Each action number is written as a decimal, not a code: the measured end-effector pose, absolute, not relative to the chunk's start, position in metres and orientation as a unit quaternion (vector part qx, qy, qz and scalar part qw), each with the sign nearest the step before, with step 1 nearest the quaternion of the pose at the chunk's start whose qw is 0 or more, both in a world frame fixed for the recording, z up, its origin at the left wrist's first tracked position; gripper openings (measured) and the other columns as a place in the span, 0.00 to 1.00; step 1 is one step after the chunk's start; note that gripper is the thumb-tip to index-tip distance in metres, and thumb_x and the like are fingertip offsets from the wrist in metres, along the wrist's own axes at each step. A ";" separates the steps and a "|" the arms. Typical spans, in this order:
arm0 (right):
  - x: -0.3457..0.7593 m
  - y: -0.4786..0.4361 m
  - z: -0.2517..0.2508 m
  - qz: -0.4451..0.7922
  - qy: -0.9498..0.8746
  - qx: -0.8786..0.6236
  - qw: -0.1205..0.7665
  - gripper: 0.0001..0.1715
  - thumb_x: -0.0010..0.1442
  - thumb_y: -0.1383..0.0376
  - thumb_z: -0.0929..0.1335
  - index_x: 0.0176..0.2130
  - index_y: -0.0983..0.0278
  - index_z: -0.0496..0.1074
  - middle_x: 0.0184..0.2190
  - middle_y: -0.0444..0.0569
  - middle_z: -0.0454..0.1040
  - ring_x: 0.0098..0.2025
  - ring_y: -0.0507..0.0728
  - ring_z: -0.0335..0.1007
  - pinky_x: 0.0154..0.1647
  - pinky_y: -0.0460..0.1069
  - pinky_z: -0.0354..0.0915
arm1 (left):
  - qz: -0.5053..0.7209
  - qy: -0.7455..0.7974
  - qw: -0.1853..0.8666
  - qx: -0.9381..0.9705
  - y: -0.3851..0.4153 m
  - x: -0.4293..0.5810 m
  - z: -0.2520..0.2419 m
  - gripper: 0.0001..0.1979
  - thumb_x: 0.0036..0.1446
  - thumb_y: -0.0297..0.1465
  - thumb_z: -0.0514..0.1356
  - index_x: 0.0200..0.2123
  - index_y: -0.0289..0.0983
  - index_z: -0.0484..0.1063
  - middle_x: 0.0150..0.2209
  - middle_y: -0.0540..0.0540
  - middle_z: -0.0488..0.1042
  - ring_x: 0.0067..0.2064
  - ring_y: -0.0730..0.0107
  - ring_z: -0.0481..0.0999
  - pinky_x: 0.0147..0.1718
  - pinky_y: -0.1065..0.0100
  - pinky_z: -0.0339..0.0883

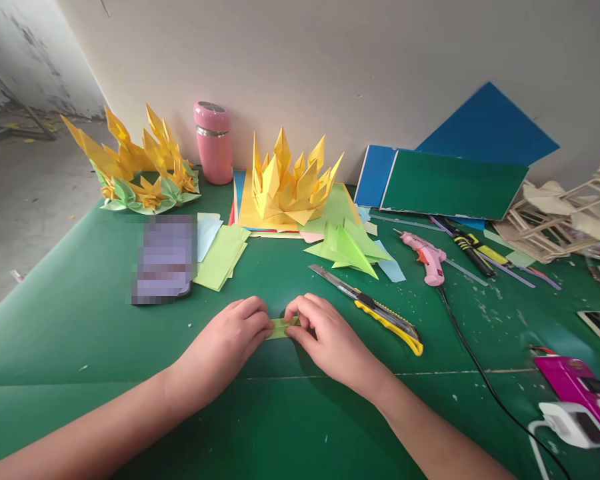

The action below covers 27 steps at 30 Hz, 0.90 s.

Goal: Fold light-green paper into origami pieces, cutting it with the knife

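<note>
A narrow folded strip of light green paper (279,329) lies flat on the green table between my two hands. My left hand (240,330) has its fingers closed on the strip's left end and covers it. At the right end, my right hand (323,327) pinches the strip between thumb and curled fingers. Just right of my right hand lies a yellow utility knife (380,315) with its blade out. Beyond my hands are folded green paper pieces (347,250), and to the left rests a stack of light green paper slips (221,259).
Yellow folded-paper crowns (293,187) stand at the back, beside a pink flask (214,147). A pink glue gun (425,257) trails its black cord (475,360) down the right side. A blurred-out phone-like object (165,257) lies left; a magenta power strip (573,383) sits at right.
</note>
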State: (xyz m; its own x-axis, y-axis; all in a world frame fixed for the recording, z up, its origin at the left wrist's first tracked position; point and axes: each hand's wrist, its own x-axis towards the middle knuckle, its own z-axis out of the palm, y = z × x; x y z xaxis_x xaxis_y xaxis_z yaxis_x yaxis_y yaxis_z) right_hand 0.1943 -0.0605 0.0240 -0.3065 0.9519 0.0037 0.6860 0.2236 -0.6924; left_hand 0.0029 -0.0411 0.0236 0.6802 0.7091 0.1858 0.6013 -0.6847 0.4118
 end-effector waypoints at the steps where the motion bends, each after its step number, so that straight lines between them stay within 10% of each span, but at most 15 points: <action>1: 0.194 -0.061 0.024 0.304 -0.750 -0.546 0.217 0.10 0.58 0.75 0.66 0.33 0.60 0.65 0.31 0.44 0.66 0.37 0.55 0.64 0.37 0.49 0.62 | 0.167 0.361 0.159 0.904 -0.041 0.003 0.024 0.19 0.67 0.28 0.44 0.29 0.37 0.71 0.33 0.47 0.70 0.34 0.69 0.71 0.36 0.69 0.67; 27: 0.203 -0.055 0.024 0.370 -0.721 -0.534 0.240 0.12 0.55 0.76 0.67 0.37 0.62 0.74 0.35 0.45 0.68 0.29 0.51 0.61 0.30 0.47 0.61 | 0.197 0.327 0.132 0.915 -0.044 0.000 0.018 0.10 0.64 0.30 0.51 0.35 0.36 0.70 0.38 0.44 0.72 0.38 0.65 0.72 0.39 0.64 0.69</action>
